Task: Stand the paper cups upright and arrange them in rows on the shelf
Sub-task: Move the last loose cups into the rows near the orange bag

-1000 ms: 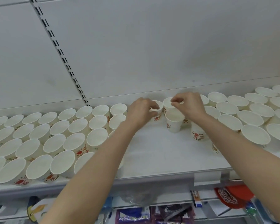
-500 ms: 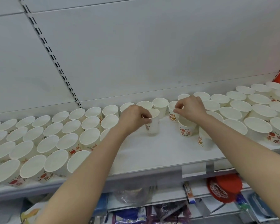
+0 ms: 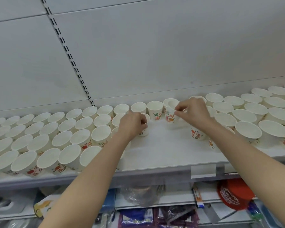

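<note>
Paper cups [image 3: 82,139] are set upright in tight rows on the shelf [image 3: 163,153]: a big block at left, another block at right [image 3: 247,116], and a back row [image 3: 155,108] run along the rear wall between them. Task judged well advanced; a bare patch of shelf in the middle, front of the back row, is left to be filled. Left hand [image 3: 132,125] is curled, a cup [image 3: 144,129] pinched at the rim and stood on the shelf by the left block. Right hand [image 3: 192,111] is curled too, a cup [image 3: 172,114] pinched by thumb and fingers at the rim, tilted, at the back row; whether it touches the shelf can't be told. Vs 0.5 s ago: left-hand cup has been shifted left, nearer the left block; right hand has been moved from a cup at the right block's edge to this tilted one further back; view shifted slightly
</note>
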A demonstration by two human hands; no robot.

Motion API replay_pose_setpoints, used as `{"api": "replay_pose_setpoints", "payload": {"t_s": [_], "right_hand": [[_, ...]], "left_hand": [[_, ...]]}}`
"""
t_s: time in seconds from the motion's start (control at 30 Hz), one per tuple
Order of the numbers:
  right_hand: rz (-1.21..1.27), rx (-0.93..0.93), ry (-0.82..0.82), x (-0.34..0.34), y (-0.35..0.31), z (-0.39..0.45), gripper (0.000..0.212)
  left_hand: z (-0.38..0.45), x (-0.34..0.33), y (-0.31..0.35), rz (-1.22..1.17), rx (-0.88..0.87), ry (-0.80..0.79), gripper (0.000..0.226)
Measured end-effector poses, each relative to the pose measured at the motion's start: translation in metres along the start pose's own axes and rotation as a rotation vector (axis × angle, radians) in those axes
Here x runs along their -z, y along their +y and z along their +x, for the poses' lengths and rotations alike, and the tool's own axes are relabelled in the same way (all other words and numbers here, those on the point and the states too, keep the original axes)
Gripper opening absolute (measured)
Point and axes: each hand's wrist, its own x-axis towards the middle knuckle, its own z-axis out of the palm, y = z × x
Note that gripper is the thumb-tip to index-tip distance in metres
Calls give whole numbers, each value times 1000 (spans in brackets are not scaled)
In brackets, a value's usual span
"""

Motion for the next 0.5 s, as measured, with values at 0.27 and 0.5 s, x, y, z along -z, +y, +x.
{"api": "replay_pose_setpoints", "payload": {"t_s": [0.27, 0.5], "right_hand": [[-43, 102, -131, -46, -27, -7, 7], [-33, 107, -122, -45, -20, -10, 23]], "left_hand": [[5, 21, -34, -19, -124, -86, 33], [8, 21, -46, -5, -196, -75, 12]]}}
